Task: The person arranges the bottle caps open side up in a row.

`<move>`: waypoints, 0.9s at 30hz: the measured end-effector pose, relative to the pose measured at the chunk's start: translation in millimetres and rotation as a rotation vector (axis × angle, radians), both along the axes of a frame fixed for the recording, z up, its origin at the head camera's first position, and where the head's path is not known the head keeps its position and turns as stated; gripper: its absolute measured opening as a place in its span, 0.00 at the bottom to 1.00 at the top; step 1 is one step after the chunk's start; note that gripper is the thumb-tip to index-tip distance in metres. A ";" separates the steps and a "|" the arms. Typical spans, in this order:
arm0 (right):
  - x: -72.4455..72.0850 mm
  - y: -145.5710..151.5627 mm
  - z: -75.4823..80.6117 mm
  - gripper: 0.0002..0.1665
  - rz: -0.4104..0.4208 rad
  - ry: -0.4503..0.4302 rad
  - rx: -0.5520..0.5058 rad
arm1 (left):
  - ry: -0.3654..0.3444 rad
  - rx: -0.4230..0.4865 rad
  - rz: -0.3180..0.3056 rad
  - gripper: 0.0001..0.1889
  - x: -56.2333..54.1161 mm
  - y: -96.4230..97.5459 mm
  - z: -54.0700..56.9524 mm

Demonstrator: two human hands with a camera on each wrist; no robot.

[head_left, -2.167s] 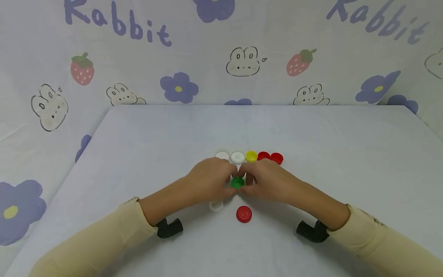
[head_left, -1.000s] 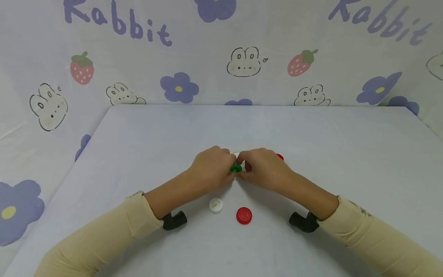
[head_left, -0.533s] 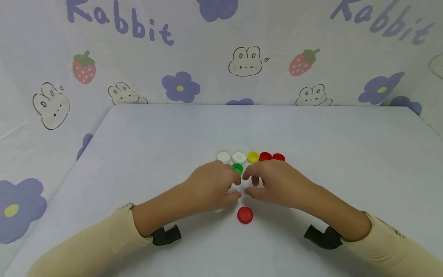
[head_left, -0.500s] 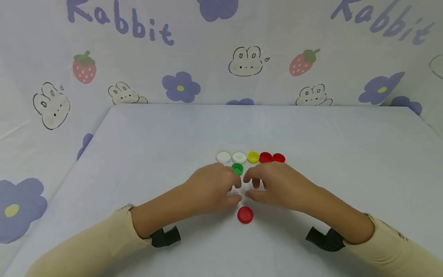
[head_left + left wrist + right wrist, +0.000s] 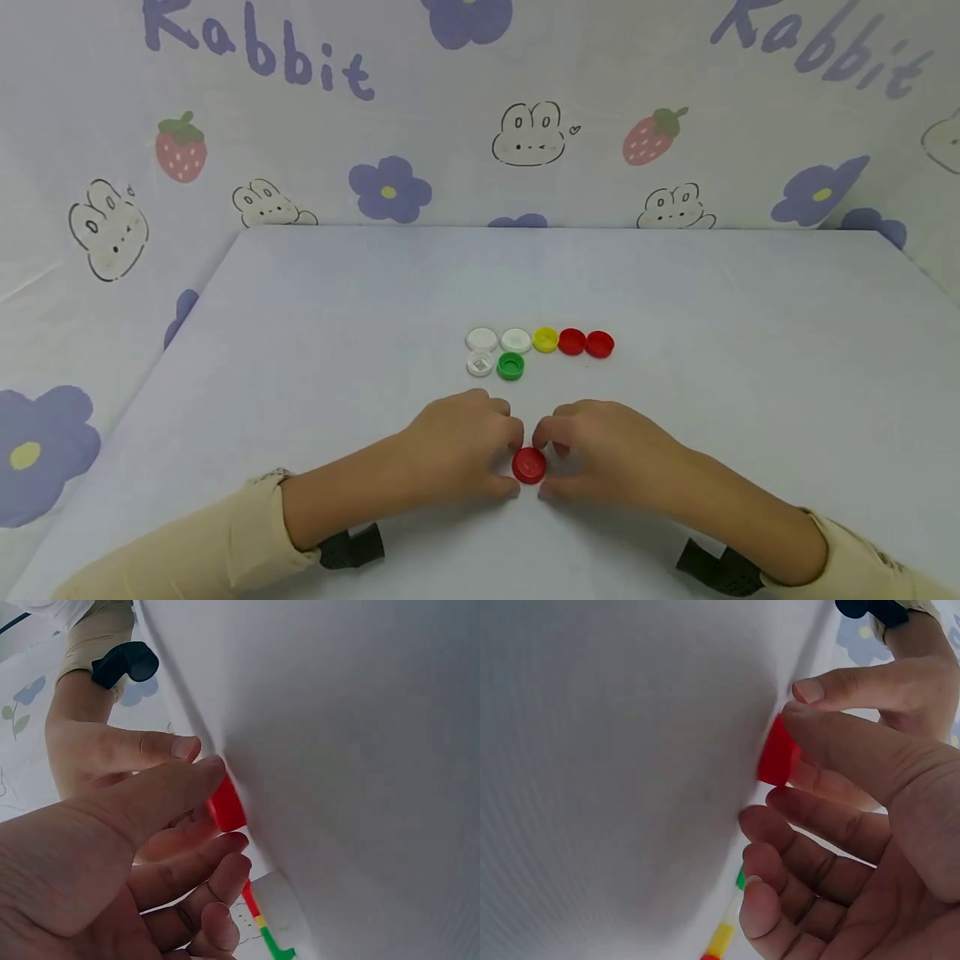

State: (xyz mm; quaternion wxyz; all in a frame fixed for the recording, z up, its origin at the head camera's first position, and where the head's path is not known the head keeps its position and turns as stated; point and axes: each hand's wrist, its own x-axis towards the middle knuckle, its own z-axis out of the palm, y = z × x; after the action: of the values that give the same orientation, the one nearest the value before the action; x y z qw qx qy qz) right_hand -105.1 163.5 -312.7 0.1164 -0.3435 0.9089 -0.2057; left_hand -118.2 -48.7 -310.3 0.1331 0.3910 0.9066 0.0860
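Both hands bracket a red bottle cap (image 5: 529,466) lying on the table. My left hand (image 5: 461,450) is on its left, with thumb and index fingertip at its edge; my right hand (image 5: 611,454) mirrors this from the right. Small gaps show at the fingertips in the head view, and no firm pinch can be made out. The wrist views show the red cap between thumb and index finger, the other fingers loosely bent. A green cap (image 5: 511,366) and a small white cap with a printed mark (image 5: 480,363) lie side by side beyond the hands.
Behind those two runs a row of caps: two white caps (image 5: 498,340), a yellow cap (image 5: 545,339) and two red caps (image 5: 586,342). A white cloth covers the table (image 5: 337,292), whose far edge meets a printed backdrop (image 5: 450,125).
Both hands carried the green cap forward to the row and let go. They then came back toward the body around the red cap. A white cap seen nearer before is now out of sight.
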 end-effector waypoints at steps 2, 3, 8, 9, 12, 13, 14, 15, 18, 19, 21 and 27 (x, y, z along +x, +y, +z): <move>0.7 -0.8 -2.3 0.15 0.006 0.021 -0.002 | 0.009 0.002 -0.003 0.10 1.5 0.5 -1.0; 1.2 -1.2 -3.2 0.14 0.005 0.031 -0.002 | 0.009 0.004 -0.001 0.10 2.0 0.7 -1.1; 2.1 -2.4 -6.6 0.13 0.002 0.048 -0.008 | 0.012 0.009 0.009 0.08 3.4 1.1 -1.0; 2.0 -2.2 -6.9 0.13 0.005 0.051 -0.012 | 0.013 0.013 0.009 0.08 3.6 1.0 -1.0; 1.9 -1.9 -7.5 0.13 0.007 0.054 -0.019 | 0.023 0.023 0.002 0.08 3.9 0.9 -1.4; 1.9 -2.1 -7.3 0.13 0.007 0.055 -0.022 | 0.023 0.026 0.001 0.08 3.8 0.9 -1.4; 1.8 -1.9 -7.4 0.13 0.010 0.057 -0.027 | 0.020 0.030 0.001 0.08 3.5 0.8 -1.5; 1.7 -1.8 -7.5 0.13 0.014 0.057 -0.033 | 0.013 0.031 0.002 0.08 3.3 0.7 -1.6; 1.7 -2.1 -7.0 0.13 0.011 0.032 -0.044 | -0.026 0.045 0.008 0.09 2.4 0.4 -1.8; 1.6 -1.9 -6.8 0.12 0.012 0.021 -0.051 | -0.046 0.055 0.012 0.09 2.1 0.1 -1.9; 1.1 -1.5 -6.5 0.12 0.003 -0.029 -0.068 | -0.078 0.086 0.013 0.10 0.8 -0.8 -3.4; 0.3 2.4 -1.8 0.15 -0.073 -0.209 -0.181 | -0.174 0.174 0.057 0.14 -2.0 -4.2 4.2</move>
State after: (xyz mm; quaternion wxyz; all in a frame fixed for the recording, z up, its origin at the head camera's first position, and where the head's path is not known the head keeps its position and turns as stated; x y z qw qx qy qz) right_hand -104.8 165.8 -314.5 0.1715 -0.2958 0.8816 -0.3255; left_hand -120.2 -52.9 -306.2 0.1744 0.3662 0.8915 0.2018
